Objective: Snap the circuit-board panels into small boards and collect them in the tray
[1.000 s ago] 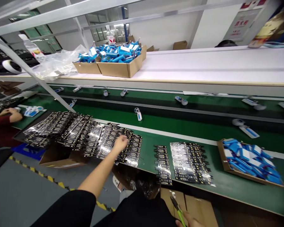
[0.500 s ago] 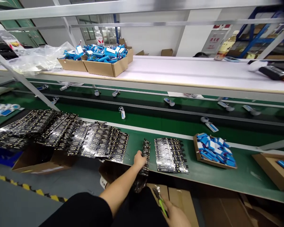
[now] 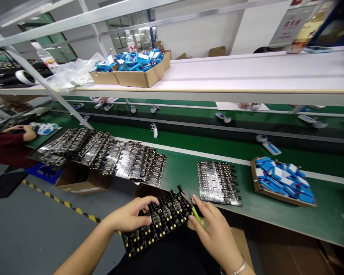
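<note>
My left hand (image 3: 133, 215) is closed around the left part of a black circuit board panel (image 3: 163, 219), thumb on its face and fingers over the upper edge. The panel is tilted above my lap and carries rows of yellowish squares. In my right hand (image 3: 215, 229) are cutting pliers (image 3: 195, 214) with green handles. Their jaws lie at the panel's upper right corner; whether they bite on it I cannot tell. Stacked panels (image 3: 132, 162) spread over the bench to the left, and a smaller batch of panels (image 3: 218, 182) lies on the right.
A cardboard tray of blue battery packs (image 3: 281, 181) stands at the bench's right. Small white and blue devices (image 3: 154, 130) sit on the green conveyor (image 3: 183, 145). Overhead, a shelf (image 3: 206, 72) bears more battery boxes (image 3: 134, 78). Another person's arm (image 3: 17, 133) is at far left.
My left hand has lifted the panel off the bench and brought it over my lap. My right hand has raised the pliers to the panel's corner. The view has shifted somewhat left.
</note>
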Motion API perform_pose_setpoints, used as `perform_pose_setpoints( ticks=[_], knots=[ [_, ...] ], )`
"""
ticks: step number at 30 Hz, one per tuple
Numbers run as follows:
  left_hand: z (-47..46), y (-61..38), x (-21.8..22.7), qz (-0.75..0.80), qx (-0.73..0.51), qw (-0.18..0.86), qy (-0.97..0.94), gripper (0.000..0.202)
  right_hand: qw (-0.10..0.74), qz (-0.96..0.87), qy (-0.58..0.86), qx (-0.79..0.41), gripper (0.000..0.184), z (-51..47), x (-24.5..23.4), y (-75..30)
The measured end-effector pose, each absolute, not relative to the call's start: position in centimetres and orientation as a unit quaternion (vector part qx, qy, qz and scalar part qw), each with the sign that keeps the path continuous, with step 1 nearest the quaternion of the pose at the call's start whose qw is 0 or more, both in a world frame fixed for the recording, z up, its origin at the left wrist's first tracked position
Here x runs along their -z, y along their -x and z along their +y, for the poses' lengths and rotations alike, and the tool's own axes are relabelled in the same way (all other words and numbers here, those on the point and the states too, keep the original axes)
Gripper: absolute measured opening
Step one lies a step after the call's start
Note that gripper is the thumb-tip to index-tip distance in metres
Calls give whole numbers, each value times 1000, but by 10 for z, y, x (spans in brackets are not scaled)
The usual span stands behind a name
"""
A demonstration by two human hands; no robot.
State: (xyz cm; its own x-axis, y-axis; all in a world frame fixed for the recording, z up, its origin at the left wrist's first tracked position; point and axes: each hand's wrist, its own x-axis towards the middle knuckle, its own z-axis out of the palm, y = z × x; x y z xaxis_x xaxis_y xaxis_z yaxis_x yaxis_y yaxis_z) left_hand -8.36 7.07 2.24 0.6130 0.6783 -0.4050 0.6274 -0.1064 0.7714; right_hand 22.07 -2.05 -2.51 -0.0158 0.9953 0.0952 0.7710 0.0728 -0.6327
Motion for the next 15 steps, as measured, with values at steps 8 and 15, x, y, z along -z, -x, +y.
perform_pose_setpoints(
  ticks=[8, 15],
  knots=[
    [31, 117, -32, 512, -22, 466, -721, 53, 192, -746, 618, -158, 48, -14, 18, -200],
    [6, 133, -18, 557, -71, 499, -661, 54, 174, -778, 546, -256, 50, -12, 24, -194]
  ],
)
